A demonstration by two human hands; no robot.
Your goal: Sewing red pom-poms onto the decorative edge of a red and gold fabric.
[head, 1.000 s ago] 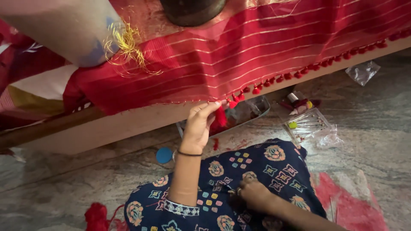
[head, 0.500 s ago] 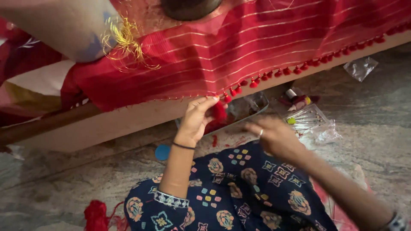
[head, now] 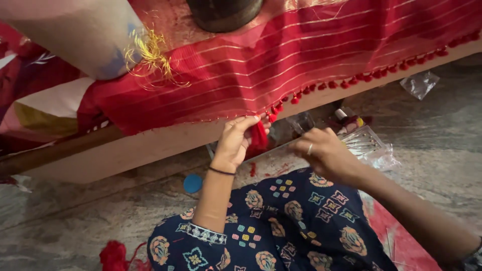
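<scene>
A red striped cloth (head: 301, 55) hangs over a wooden board edge, with a row of small red tassels (head: 351, 83) along its hem. My left hand (head: 238, 143) pinches a bunch of red threads (head: 259, 134) at the hem, where the tassel row ends. My right hand (head: 326, 153), with a ring on one finger, hovers just right of it with the fingers curled; whether it holds a thread or needle is too small to tell. Both arms reach over my lap in dark blue patterned fabric (head: 281, 226).
A dark round pot (head: 226, 12) stands on the cloth at the top. Clear plastic packets (head: 369, 145) and small items lie on the stone floor under the board. A blue disc (head: 192, 183) lies on the floor, a red thread bundle (head: 114, 255) at bottom left.
My right hand has risen from my lap to a spot beside my left hand at the hem. My left hand has stayed on the red threads.
</scene>
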